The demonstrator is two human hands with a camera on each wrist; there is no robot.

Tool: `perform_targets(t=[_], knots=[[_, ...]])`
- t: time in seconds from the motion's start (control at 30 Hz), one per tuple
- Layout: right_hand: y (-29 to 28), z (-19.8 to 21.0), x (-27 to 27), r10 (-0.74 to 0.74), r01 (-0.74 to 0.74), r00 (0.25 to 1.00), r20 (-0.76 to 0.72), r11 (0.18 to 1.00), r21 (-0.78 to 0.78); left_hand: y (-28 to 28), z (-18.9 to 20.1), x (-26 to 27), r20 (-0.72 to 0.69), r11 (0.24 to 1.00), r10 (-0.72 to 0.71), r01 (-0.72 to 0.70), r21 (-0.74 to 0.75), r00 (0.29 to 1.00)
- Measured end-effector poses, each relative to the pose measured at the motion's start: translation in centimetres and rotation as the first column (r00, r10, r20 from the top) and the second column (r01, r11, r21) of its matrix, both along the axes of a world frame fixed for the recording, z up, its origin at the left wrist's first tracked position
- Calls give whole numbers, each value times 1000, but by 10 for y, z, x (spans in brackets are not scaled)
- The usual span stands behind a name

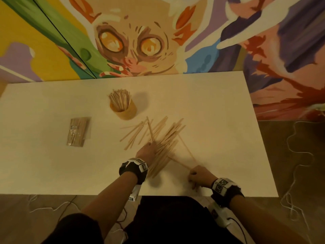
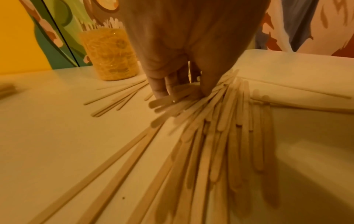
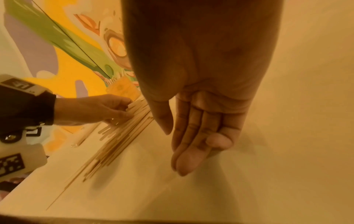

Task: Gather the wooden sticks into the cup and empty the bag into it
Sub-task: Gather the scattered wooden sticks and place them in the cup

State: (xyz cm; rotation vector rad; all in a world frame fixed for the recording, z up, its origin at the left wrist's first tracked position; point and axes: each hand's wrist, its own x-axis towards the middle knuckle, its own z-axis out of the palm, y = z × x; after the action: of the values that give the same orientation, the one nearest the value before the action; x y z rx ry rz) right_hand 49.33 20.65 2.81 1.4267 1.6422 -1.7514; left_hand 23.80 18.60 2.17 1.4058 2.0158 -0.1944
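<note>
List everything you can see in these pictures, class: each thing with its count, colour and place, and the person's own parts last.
table: one, white, against the mural wall
cup: one, tan, upright at the table's middle back, full of sticks
loose sticks: many, pale wood, scattered in front of the cup
bag: one, clear, packed with sticks, flat to the left of the cup
mural: one, many-coloured, big-eyed animal, on the wall behind
cables: several, pale, on the floor to the right
left hand: fingers gripping a bunch of loose sticks
right hand: open, fingers straight, near the table's front edge
wrist cameras: two, black and white
</note>
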Motion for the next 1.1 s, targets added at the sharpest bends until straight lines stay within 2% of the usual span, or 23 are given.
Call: perform_targets(t=[0.23,0.37,0.5,0.57,0.67,0.8,0.83,0.9,1.0,1.1], knots=[[16,6,-1,-51,51,997,-57,999,0,-12,7,-16,64,999,-7,5,43,998],[24,9,-10,-81,81,991,-106,997,-5,-17,13,-29,160,998,41,-47,32,986],[34,18,-30,-216,216,961,-175,976,-19,-23,28,-30,270,997,61,-73,32,961],[36,22,-44,-296,283,937,-186,955,-92,-25,35,-28,314,996,71,-83,24,947],[32,26,-69,-396,336,895,-204,901,-276,-26,41,-21,374,991,119,-130,5,920],[26,29,-93,-565,411,779,-272,788,-459,-28,44,-3,361,997,34,-56,52,932],[26,30,-97,-608,433,744,-279,756,-491,-29,44,0,350,993,12,-53,106,937],[25,30,-102,-673,483,688,-271,704,-520,-27,43,5,297,986,-9,-41,161,955],[24,25,-104,-725,559,641,-251,666,-494,-27,45,5,328,997,-36,14,70,944],[25,24,-106,-761,605,599,-250,634,-481,-25,50,4,315,993,-58,21,119,947]])
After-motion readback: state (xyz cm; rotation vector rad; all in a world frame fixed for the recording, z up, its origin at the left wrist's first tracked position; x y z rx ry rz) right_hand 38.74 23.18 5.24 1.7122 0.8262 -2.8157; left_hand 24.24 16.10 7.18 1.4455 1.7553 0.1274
